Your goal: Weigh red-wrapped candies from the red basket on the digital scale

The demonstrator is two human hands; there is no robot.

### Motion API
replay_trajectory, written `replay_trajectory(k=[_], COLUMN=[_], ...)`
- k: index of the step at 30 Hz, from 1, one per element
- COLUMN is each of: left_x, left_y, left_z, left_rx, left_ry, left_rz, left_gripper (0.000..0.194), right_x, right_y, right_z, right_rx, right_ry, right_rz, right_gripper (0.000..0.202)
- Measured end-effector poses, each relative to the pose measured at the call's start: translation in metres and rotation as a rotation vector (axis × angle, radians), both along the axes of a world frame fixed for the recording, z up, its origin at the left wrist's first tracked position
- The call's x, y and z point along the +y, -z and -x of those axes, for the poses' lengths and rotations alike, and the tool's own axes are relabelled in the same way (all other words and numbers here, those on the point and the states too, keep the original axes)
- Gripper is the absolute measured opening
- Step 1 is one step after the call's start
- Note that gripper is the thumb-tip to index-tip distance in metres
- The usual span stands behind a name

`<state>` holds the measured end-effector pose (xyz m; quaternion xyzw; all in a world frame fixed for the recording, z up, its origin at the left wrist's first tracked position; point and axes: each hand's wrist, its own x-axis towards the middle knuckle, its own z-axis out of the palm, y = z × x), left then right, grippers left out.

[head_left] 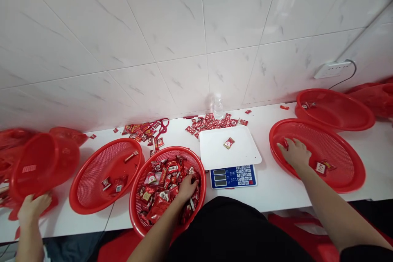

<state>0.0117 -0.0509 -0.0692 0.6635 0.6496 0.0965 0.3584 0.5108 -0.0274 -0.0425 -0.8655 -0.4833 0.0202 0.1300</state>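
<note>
My left hand (188, 189) is inside a round red basket (134, 208) heaped with red snack packets (162, 202). Its fingers are curled together among the packets at the right side; what they pinch is hidden. My right hand (294, 153) reaches into a wide red basket (357, 172) on the right, with a small red packet (286, 143) between thumb and index finger. A few other packets (322, 168) lie in that basket. Between my hands stands a blue scale (233, 177) with a white tray (215, 151), and one red-and-gold packet (229, 143) lies on the tray.
A co-worker's hand (34, 208) grips a tilted red basket (46, 163) at far left. Near it is another basket (89, 188) with a few packets. Loose packets (208, 122) and a clear bottle (218, 106) lie behind the scale. Another basket (344, 108) and a power strip (331, 69) are at right.
</note>
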Motion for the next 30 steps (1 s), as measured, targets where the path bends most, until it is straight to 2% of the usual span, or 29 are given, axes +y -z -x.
replay_trajectory(k=[3,6,10,13,18,23,26,30], left_x=[0.001,0.003,0.007,0.009,0.011,0.014,0.016,0.016], left_y=[0.001,-0.002,-0.003,0.0,0.005,0.004,0.003,-0.005], left_z=[0.0,0.0,0.001,0.002,0.004,0.005,0.005,-0.001], left_rx=[0.009,0.007,-0.018,-0.032,-0.041,-0.034,-0.008,0.075], left_ry=[-0.013,-0.019,0.0,0.015,-0.016,0.023,0.059,0.094], left_rz=[0.012,0.022,0.029,0.019,0.033,0.016,0.003,0.003], left_gripper=[0.02,0.021,0.018,0.02,0.027,0.026,0.026,0.027], right_x=[0.016,0.035,0.055,0.066,0.066,0.039,0.021,-0.006], right_y=[-0.003,-0.009,-0.007,0.0,0.008,0.009,0.001,-0.015], right_z=[0.035,0.097,0.176,0.203,0.2,0.178,0.15,0.091], right_rx=[-0.05,-0.026,0.103,0.169,0.213,0.283,0.308,0.307], right_ry=[-0.141,-0.411,-0.773,-0.834,-0.856,-0.771,-0.637,-0.414], right_rz=[-0.041,-0.023,0.12,0.136,0.064,-0.09,-0.223,-0.376], right_gripper=[0.053,0.048,0.046,0.043,0.037,0.041,0.04,0.038])
